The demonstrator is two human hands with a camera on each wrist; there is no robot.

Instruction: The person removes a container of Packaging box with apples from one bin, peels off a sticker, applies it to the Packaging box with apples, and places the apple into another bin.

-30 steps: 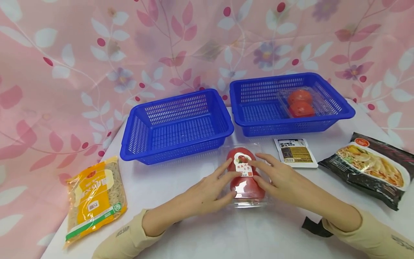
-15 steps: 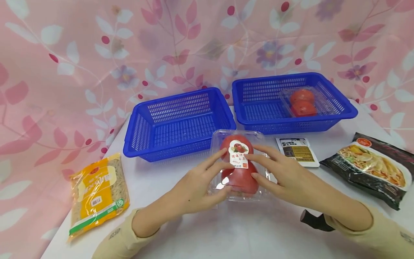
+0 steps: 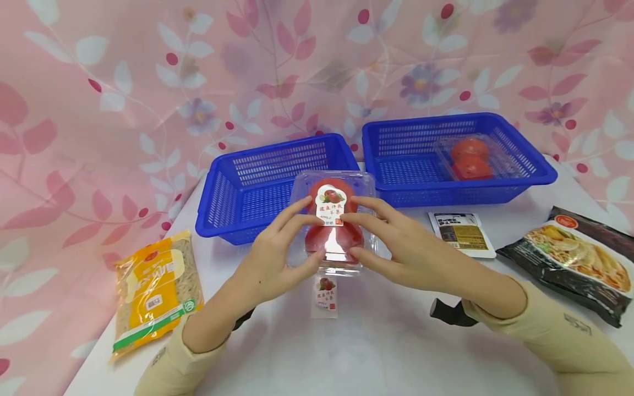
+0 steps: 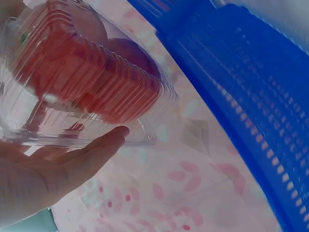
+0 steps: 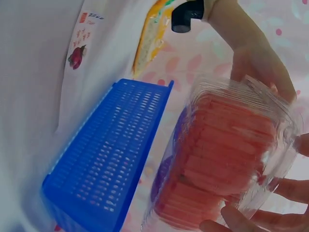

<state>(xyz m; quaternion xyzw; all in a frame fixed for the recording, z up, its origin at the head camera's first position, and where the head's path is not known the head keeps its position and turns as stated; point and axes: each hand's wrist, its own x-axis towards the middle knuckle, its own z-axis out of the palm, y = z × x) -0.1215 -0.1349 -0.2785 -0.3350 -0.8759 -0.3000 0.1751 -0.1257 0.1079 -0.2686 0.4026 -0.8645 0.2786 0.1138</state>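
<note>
A clear plastic box of red fruit point(image 3: 333, 239), with an apple-picture label point(image 3: 331, 206) on its lid, hangs above the table between both hands. My left hand point(image 3: 277, 250) grips it along the left side of the lid, and my right hand point(image 3: 411, 247) along the right, fingers spread near the label. In the left wrist view the box point(image 4: 96, 72) shows its ribbed side, and my fingers press along the lid's rim. The left blue basket point(image 3: 277, 195) is just behind the box, which hides part of its near wall.
A second blue basket point(image 3: 401, 199) at the back right holds another fruit box point(image 3: 470, 159). A yellow bag point(image 3: 158, 294) lies at the left; a white sachet point(image 3: 462, 235) and a black noodle pack point(image 3: 574, 258) lie at the right. A printed label point(image 3: 325, 297) lies on the table.
Both hands have lifted the box of red fruit off the table and moved it left and away from me, toward the left basket. The label beneath it has come into view.
</note>
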